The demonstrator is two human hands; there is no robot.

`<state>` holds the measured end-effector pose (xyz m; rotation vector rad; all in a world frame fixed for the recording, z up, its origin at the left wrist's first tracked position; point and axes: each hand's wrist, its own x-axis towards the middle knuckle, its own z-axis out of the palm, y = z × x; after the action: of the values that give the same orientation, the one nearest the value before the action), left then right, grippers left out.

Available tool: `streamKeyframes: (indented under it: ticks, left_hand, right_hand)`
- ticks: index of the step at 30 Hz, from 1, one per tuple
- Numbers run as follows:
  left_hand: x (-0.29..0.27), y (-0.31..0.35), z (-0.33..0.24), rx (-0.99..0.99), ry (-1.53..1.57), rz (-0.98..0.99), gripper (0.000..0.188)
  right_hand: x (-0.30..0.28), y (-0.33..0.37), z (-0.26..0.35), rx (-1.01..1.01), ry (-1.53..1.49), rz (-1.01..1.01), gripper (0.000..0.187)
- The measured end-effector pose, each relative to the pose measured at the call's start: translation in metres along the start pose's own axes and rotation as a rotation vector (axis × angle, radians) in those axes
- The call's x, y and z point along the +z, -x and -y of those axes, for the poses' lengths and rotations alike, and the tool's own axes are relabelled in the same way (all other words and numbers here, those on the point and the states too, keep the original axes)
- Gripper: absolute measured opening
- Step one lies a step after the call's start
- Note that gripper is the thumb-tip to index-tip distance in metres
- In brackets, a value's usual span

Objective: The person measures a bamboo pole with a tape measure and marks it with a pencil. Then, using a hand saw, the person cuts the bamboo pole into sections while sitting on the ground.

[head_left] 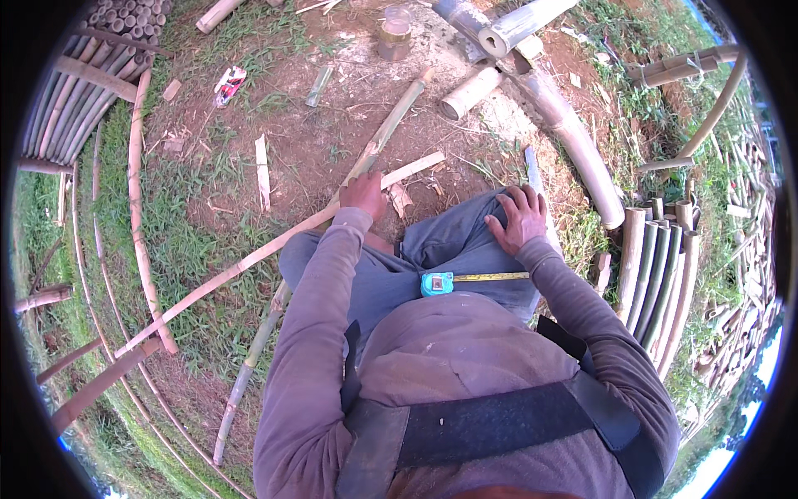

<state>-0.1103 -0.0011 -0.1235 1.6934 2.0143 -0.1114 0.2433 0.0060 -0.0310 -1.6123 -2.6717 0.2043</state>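
Note:
I sit with my left hand (363,196) curled over a long, pale split bamboo strip (241,264). The strip slants from in front of my lap down to the far left, crossing a greenish bamboo pole (384,131) on the ground. My right hand (523,218) lies on my right knee with its fingers spread, holding nothing. On my lap rests a blue tape measure (437,284). Its yellow blade (490,277) is drawn out toward my right thigh. Part of the pole is hidden by my left arm and leg.
Thick bamboo lengths (573,141) and a pale tube (525,25) lie ahead to the right. Upright bamboo pieces (652,270) stand at the right. Stacked poles (87,96) fill the far left. A clear-topped jar (396,33) and a red-and-white packet (229,86) sit ahead.

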Motion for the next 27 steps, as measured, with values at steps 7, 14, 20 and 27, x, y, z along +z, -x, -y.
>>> streamKeyframes:
  ticks: [7, 14, 20, 27]
  left_hand:
    - [0.053, -0.055, 0.010, -0.012, -0.182, 0.031, 0.052]
    - [0.011, -0.045, 0.035, 0.016, 0.035, -0.270, 0.035]
    - [-0.100, 0.061, -0.021, 0.175, 0.169, -0.459, 0.047]
    - [-0.088, 0.121, -0.025, 0.251, 0.126, -0.606, 0.048]
  right_hand:
    - [-0.005, -0.003, -0.010, 0.071, -0.057, 0.001, 0.053]
    - [0.001, -0.036, -0.010, 0.150, -0.085, 0.065, 0.054]
    - [0.003, -0.099, 0.019, 0.157, -1.027, 0.006, 0.061]
    - [-0.075, -0.095, 0.036, -0.303, -0.558, -0.458, 0.058]
